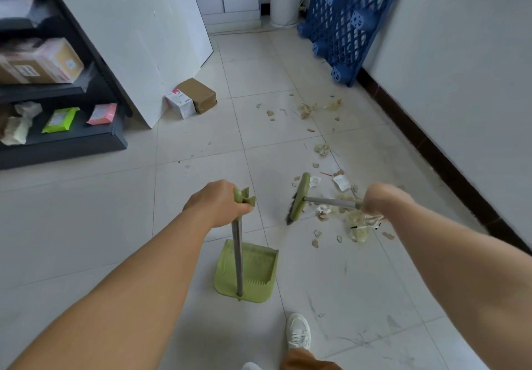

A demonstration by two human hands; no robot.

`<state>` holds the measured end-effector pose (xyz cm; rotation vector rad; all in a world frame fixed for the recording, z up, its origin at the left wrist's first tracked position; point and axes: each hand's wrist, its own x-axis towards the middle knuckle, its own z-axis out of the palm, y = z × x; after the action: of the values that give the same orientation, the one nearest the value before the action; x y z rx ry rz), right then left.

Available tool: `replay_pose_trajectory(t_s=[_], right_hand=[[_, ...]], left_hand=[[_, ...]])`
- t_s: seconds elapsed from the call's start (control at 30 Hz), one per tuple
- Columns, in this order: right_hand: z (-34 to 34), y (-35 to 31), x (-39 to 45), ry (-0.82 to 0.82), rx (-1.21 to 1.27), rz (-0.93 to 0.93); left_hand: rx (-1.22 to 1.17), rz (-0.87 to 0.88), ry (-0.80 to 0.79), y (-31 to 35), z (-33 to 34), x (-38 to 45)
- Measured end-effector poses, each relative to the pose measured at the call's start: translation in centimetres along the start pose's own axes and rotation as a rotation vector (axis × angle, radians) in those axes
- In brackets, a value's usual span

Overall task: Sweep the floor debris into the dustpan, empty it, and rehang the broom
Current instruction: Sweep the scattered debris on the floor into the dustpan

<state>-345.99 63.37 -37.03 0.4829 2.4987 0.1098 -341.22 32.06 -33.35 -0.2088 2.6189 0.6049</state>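
Note:
My left hand grips the green top of the dustpan's grey handle. The green dustpan stands on the tiled floor below it, with its open mouth toward the far side. My right hand holds the broom's grey handle. The green broom head touches the floor to the left of that hand, bristles down. Debris of paper scraps, wrappers and dry peel lies scattered around and beyond the broom, with another patch farther off. The dustpan looks empty.
A dark shelf unit with packets stands at left, a white board leaning on it. Two small boxes sit on the floor. A blue plastic pallet leans on the right wall. My white shoe is near the bottom.

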Motion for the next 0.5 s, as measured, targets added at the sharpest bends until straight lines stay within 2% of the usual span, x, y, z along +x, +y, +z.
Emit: replay_pose_trajectory(t_s=[0.23,0.5], right_hand=[[-2.5,-3.3,2.4,-0.009,0.138,-0.031],[-8.6,-9.9,12.7,-0.047,0.287,-0.067]], left_hand=[[-0.028,0.041,0.036,1.2,-3.3,5.0],[-0.016,0.062,0.056,4.6,-9.4,16.4]])
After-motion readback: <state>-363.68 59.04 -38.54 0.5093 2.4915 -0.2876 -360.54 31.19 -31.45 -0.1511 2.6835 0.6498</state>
